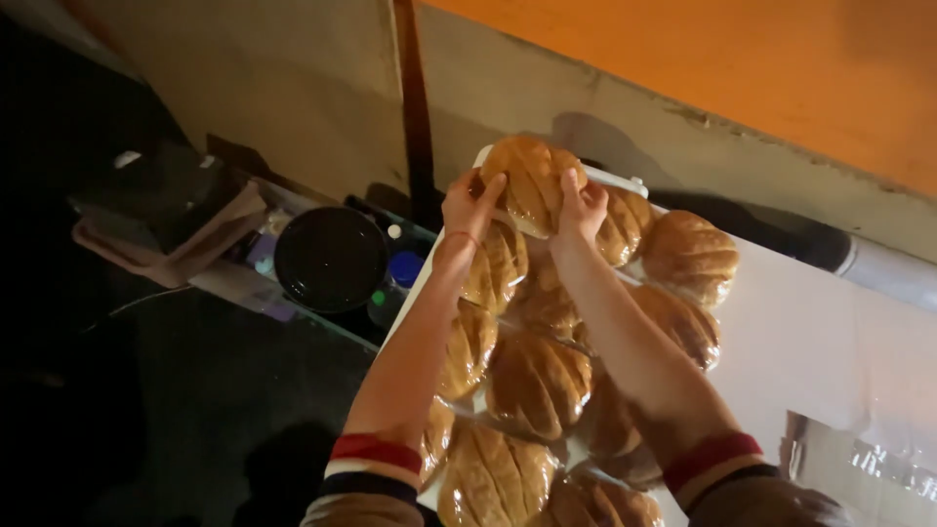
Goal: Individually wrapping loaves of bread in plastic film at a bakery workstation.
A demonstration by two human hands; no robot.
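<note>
Fingers (pixel 491 188) of left hand (pixel 468 208) and right hand (pixel 580 210) curl around a round scored loaf (pixel 530 179), gripping it from both sides. Loaf sits at the far end of a white tray (pixel 781 332), atop a pile of similar bagged loaves (pixel 537 381). Left of the tray: round black pan (pixel 330 259), bottles with coloured caps (pixel 395 278). Orange wall (pixel 732 68) behind.

Left hand (pixel 470 207) and right hand (pixel 582 208) grip the farthest wrapped loaf (pixel 530 181) above other loaves (pixel 535 383).
</note>
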